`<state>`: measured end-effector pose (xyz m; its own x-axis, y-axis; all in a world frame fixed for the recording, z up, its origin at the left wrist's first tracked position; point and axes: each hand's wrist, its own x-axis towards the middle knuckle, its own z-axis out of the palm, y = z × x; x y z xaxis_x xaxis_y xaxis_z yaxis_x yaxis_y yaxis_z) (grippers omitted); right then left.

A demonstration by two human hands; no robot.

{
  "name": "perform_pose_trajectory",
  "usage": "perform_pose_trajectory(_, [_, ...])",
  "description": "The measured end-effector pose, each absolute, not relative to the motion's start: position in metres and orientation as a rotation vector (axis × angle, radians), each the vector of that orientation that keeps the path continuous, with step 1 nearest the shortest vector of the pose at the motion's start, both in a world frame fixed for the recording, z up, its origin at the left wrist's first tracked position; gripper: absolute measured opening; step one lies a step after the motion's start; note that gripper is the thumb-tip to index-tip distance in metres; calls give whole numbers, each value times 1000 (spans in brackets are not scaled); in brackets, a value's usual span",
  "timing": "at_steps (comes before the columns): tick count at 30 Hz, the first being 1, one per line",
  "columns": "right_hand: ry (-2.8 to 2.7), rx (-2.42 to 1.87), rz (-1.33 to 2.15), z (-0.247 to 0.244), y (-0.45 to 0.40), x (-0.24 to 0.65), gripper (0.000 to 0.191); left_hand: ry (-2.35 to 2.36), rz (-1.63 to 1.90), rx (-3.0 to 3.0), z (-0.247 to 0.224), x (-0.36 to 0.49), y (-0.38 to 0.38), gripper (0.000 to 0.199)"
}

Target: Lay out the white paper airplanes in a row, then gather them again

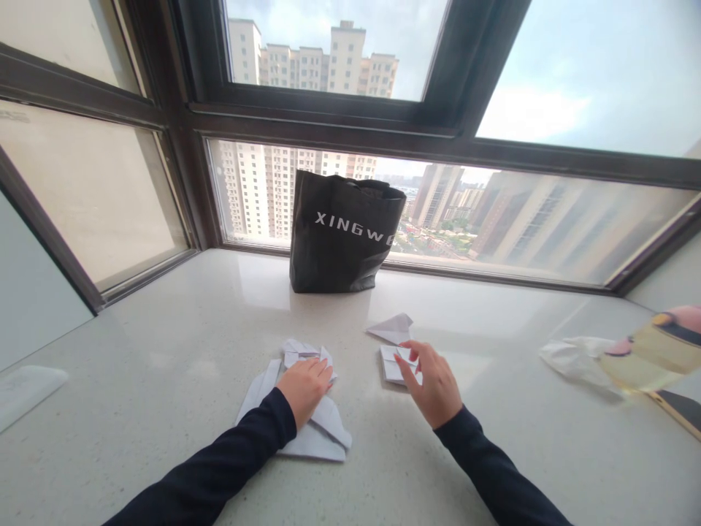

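Observation:
My left hand (307,391) lies over a pile of folded white paper, its fingers bent slightly and close together; the thumb is hidden. Beyond its fingers, a small folded paper piece (296,349) shows on top. Larger folded sheets (315,444) stick out beneath the hand and wrist. On the right, my right hand (432,383) hovers at a flat, square folded paper (391,365), thumb and forefinger apart. Whether the fingertips touch this square cannot be made out. Just behind it rests a pointed paper piece (394,327) shaped like a small triangle.
A black bag (345,241) with white lettering stands at the back against the window. To the right are a tissue pack (651,358) with a tissue pulled out and a dark, gold-edged flat object (682,410). A whitish flat item (30,391) lies at the left edge.

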<state>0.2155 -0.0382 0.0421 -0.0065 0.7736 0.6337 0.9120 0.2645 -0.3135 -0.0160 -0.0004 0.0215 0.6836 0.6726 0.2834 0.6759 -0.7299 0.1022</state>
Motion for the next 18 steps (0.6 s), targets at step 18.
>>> perform_pose_trajectory(18, [-1092,-1078,1350,44,-59,170,73,-1134,-975,-2892,56,-33,11,45])
